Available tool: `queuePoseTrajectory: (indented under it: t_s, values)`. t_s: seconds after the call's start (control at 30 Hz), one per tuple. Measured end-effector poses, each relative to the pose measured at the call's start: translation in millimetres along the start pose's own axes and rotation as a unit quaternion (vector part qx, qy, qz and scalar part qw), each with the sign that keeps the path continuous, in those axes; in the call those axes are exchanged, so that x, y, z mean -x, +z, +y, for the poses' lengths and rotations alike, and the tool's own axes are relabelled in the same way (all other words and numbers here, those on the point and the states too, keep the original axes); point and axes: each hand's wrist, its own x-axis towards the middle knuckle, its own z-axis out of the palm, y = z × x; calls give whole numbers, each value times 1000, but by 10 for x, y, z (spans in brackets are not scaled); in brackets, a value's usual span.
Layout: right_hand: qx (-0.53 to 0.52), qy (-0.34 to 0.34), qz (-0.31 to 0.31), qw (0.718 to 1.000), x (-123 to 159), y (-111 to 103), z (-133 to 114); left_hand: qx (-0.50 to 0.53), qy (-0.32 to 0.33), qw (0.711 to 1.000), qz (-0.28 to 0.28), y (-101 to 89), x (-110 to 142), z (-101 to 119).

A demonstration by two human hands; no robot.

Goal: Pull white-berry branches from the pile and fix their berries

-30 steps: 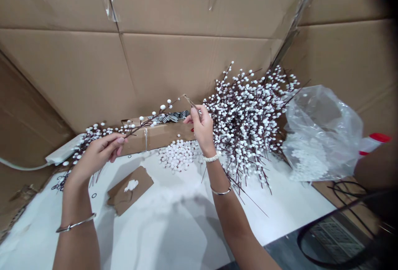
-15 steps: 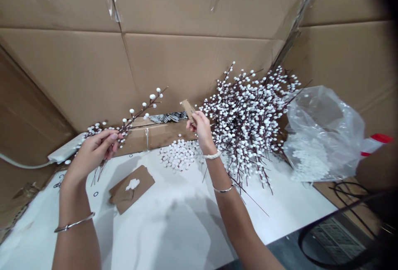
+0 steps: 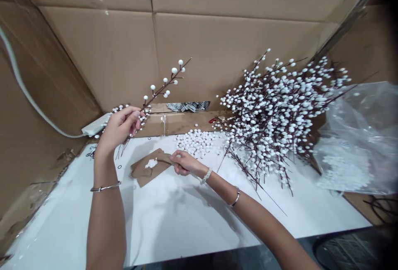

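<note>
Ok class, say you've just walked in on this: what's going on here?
A person is working over a white surface inside a cardboard enclosure. Their left hand holds up a single stem of white berries, while their right hand rests on a torn cardboard piece with a white dab on it. Nearby lie a heap of berry stems, loose white balls and a clear plastic bag.

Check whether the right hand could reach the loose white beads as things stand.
Probably yes. The right hand, at the edge of the cardboard scrap, lies just below the loose white beads, and nothing appears to stand between them.
</note>
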Motion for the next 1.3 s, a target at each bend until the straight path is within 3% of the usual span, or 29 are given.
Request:
queuePoseTrajectory:
  t_s: [0.53,0.7,0.87,0.97,1.03,1.13,1.3]
  values:
    - [97,52,-15,994,-77,24,58,-2,16,1000,2,-40,27,-6]
    - [165,32,13,986,-7,29,51,-11,16,1000,-4,-31,29,7]
    - [324,-7,55,945,141,40,7,-13,19,1000,0,-27,32,25]
    - [375,-77,113,917,217,39,-69,4,31,1000,5,34,15,21]
    - [336,-140,119,924,242,24,-159,44,35,998,10,127,-1,35]
    - [184,-237,97,949,236,-21,-358,157,23,987,-6,348,-7,109]
    - [-57,-370,87,923,247,-116,-724,340,-20,933,-114,804,46,297]
